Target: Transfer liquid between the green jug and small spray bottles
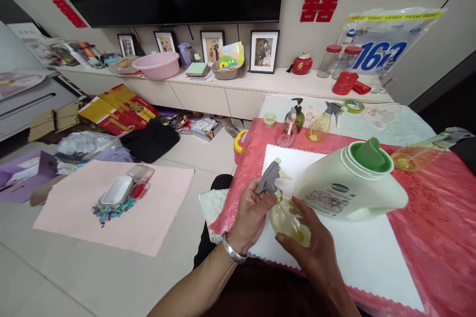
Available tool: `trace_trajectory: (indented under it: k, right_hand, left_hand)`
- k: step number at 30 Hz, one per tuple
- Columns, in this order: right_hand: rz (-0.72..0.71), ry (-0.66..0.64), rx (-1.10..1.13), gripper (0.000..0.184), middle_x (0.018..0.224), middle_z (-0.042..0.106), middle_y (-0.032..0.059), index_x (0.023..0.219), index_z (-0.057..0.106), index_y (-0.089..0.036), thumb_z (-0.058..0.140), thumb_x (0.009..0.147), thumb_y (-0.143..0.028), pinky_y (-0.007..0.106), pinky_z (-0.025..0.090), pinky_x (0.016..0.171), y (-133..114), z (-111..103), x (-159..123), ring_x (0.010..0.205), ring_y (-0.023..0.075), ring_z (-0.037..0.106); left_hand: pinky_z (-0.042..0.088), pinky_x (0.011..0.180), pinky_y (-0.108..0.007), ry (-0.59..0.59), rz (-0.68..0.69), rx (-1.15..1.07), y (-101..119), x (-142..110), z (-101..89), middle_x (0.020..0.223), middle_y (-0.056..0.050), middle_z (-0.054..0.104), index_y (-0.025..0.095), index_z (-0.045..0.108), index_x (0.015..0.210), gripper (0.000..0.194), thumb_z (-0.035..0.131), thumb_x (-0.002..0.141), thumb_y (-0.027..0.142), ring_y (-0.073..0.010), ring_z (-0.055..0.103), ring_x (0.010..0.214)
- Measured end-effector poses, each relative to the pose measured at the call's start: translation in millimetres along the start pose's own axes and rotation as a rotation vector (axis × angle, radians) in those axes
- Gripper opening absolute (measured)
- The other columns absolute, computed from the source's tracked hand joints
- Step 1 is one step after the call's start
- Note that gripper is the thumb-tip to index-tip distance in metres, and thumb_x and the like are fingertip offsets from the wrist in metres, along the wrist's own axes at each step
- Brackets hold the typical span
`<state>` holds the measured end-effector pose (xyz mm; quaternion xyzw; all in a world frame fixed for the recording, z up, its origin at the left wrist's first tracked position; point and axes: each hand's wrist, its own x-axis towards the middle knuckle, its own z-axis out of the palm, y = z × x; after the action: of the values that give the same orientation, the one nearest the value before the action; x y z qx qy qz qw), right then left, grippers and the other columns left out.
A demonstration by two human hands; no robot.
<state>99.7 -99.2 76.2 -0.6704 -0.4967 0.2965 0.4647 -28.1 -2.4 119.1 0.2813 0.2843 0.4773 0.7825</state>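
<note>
Above the white mat (368, 252), a small clear yellowish spray bottle (288, 218) is tilted between both my hands. My left hand (253, 210) is closed on its neck, just under the grey trigger sprayer (270, 177). My right hand (316, 242) wraps round the bottle's body, thumb below and fingers on top. Right beside it stands a large pale green jug (345, 183), with a dark green spout (368, 153) showing in its uncapped mouth. A little yellowish liquid seems to lie inside the spray bottle.
Behind the mat stand a pink-topped bottle (286, 131), a green pump bottle (298, 116), a spray bottle (322, 124) and a small cup (269, 119). Another spray bottle (420, 153) is at the right. A pink sheet (159, 208) with beads and a white tray (117, 189) lies at left.
</note>
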Motion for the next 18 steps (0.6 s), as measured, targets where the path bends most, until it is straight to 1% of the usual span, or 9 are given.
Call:
trace_trajectory:
  k: [2, 4, 7, 9, 14, 18]
  right_hand:
    - [0.03, -0.021, 0.027, 0.073, 0.129, 0.054, 0.0043, 0.14, 0.05, -0.025, 0.076, 0.076, -0.051, 0.031, 0.052, 0.095, -1, 0, 1, 0.114, 0.0221, 0.055]
    - [0.066, -0.056, 0.069, 0.076, 0.129, 0.054, 0.0063, 0.141, 0.049, -0.022, 0.076, 0.076, -0.051, 0.032, 0.052, 0.095, -4, 0, 3, 0.114, 0.0235, 0.055]
    - [0.088, -0.089, 0.134, 0.076, 0.129, 0.054, 0.0081, 0.141, 0.048, -0.02, 0.076, 0.076, -0.049, 0.034, 0.051, 0.096, -7, 1, 6, 0.112, 0.0246, 0.055]
    - [0.085, -0.097, 0.159, 0.076, 0.13, 0.053, 0.0079, 0.142, 0.048, -0.02, 0.075, 0.076, -0.048, 0.033, 0.051, 0.096, -8, 3, 8, 0.112, 0.0241, 0.056]
    - [0.115, -0.122, 0.168, 0.078, 0.132, 0.053, 0.0051, 0.142, 0.048, -0.023, 0.077, 0.075, -0.048, 0.03, 0.05, 0.097, -6, 3, 8, 0.118, 0.0229, 0.053]
    - [0.153, -0.133, 0.177, 0.079, 0.134, 0.051, 0.0045, 0.143, 0.048, -0.025, 0.077, 0.074, -0.049, 0.031, 0.047, 0.101, -9, -1, 8, 0.122, 0.0236, 0.05]
  left_hand:
    - [0.05, 0.081, -0.03, 0.023, 0.011, 0.0, 0, 0, -0.2, 0.086, -0.001, 0.072, 0.018, 0.069, 0.093, 0.035, 0.088, 0.066, 0.029, -0.0165, 0.068, 0.082]
    - [0.05, 0.086, -0.034, 0.032, -0.012, -0.01, 0, 0, -1.7, 0.088, -0.003, 0.073, 0.017, 0.069, 0.091, 0.033, 0.087, 0.067, 0.032, -0.0188, 0.07, 0.085]
    - [0.05, 0.092, -0.039, 0.028, -0.055, -0.042, 1, -1, -5.2, 0.091, -0.006, 0.074, 0.016, 0.069, 0.094, 0.034, 0.085, 0.07, 0.036, -0.0227, 0.071, 0.091]
    - [0.049, 0.094, -0.041, 0.021, -0.06, -0.048, 1, -2, -7.2, 0.092, -0.007, 0.074, 0.016, 0.069, 0.098, 0.036, 0.084, 0.072, 0.036, -0.0244, 0.07, 0.095]
    - [0.05, 0.093, -0.038, -0.017, -0.031, -0.056, 1, -2, -9.1, 0.094, -0.007, 0.075, 0.016, 0.069, 0.098, 0.036, 0.084, 0.072, 0.035, -0.0237, 0.07, 0.097]
    - [0.05, 0.094, -0.042, -0.056, -0.017, -0.066, 0, 1, -10.0, 0.095, -0.006, 0.074, 0.017, 0.069, 0.098, 0.036, 0.084, 0.072, 0.036, -0.0236, 0.07, 0.096]
